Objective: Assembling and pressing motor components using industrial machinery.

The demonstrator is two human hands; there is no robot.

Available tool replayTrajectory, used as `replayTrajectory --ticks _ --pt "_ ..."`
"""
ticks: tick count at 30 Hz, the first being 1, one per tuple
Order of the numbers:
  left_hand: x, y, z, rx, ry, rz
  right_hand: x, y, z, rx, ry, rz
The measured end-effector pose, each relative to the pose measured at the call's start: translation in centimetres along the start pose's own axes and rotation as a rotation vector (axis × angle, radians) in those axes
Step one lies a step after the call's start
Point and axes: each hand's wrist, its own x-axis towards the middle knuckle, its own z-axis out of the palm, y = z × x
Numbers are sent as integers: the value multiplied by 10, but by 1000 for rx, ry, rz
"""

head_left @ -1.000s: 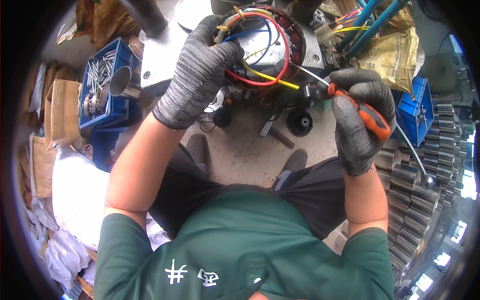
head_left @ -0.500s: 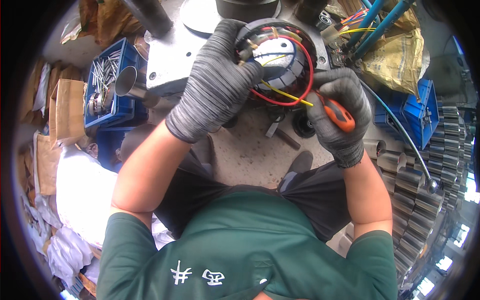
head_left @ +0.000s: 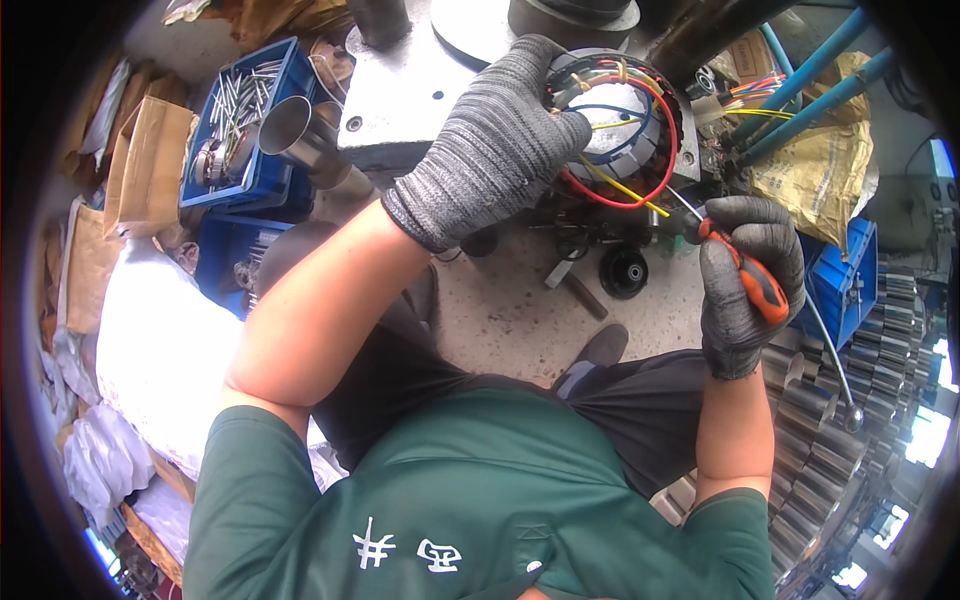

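My left hand (head_left: pixel 495 140), in a grey knit glove, grips the left rim of a round motor stator (head_left: pixel 625 130) with red, blue and yellow wires looped over it. The stator rests on a grey metal plate (head_left: pixel 400 95). My right hand (head_left: pixel 745 275), in a dark glove, is closed around a screwdriver with an orange handle (head_left: pixel 750 280). Its thin metal shaft points up-left toward the stator's lower right edge, close to the red wire.
A blue crate of metal pins (head_left: pixel 245 110) and a steel tube (head_left: pixel 300 135) sit at the left. A blue bin (head_left: pixel 845 285) and stacked steel gears (head_left: pixel 860 400) stand at the right. Blue pipes (head_left: pixel 810 85), a yellow sack (head_left: pixel 825 170) and a black round part (head_left: pixel 623 270) lie nearby.
My right hand with the screwdriver has drawn back to the right, away from the stator. My left hand stays on the stator's rim.
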Motion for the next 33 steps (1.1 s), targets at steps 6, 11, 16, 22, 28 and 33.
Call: replayTrajectory --ticks 6,11,16,22,28,33 --pt "1 6 1 -94 -20 -81 0 1 4 171 85 70" --pt "0 13 0 -150 -62 -144 5 -3 0 -25 -20 -17" --pt "-3 21 0 -194 -38 -137 1 5 -3 45 1 -13" --pt "0 14 2 -58 49 5 -9 15 13 450 207 103" --pt "1 13 -2 9 55 -27 -4 13 4 78 16 -46" --pt "1 18 -4 64 100 -27 -3 14 12 258 105 -13"
